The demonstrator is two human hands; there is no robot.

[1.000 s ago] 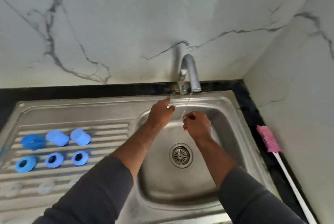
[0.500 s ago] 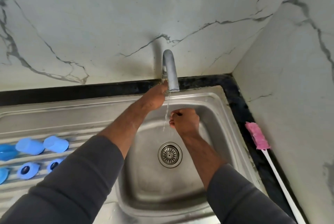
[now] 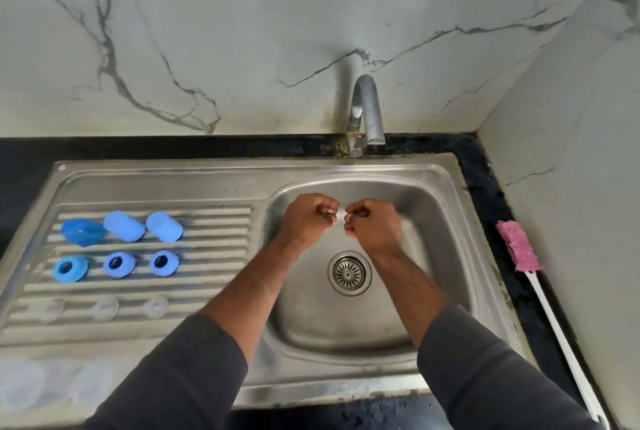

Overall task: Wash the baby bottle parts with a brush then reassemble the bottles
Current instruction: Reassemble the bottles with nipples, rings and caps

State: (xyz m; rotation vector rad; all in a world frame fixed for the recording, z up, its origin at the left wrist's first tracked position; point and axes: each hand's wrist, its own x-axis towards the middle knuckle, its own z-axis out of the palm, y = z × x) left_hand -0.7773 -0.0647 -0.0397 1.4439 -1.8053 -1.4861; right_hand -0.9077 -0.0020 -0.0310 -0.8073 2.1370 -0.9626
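My left hand (image 3: pixel 308 218) and my right hand (image 3: pixel 372 225) hover side by side over the sink basin (image 3: pixel 436 232), below the tap (image 3: pixel 367 110). Their curled fingers face each other, almost touching, and I see nothing clearly held in them. On the ribbed drainboard (image 3: pixel 214 256) lie three blue caps (image 3: pixel 124 225), three blue rings (image 3: pixel 119 264) and three clear teats (image 3: pixel 104 308), in rows. Blurred clear bottles (image 3: pixel 24 391) lie at the near left. The brush (image 3: pixel 519 251), with a pink head and a white handle, lies on the black counter right of the sink.
The drain (image 3: pixel 349 273) sits in the middle of the basin. Marble walls close off the back and the right side. A black counter (image 3: pixel 485 187) frames the sink. No water runs from the tap.
My left hand has come off the tap and down beside my right hand. The water stream has stopped. The view has swung left, so the drainboard parts show again.
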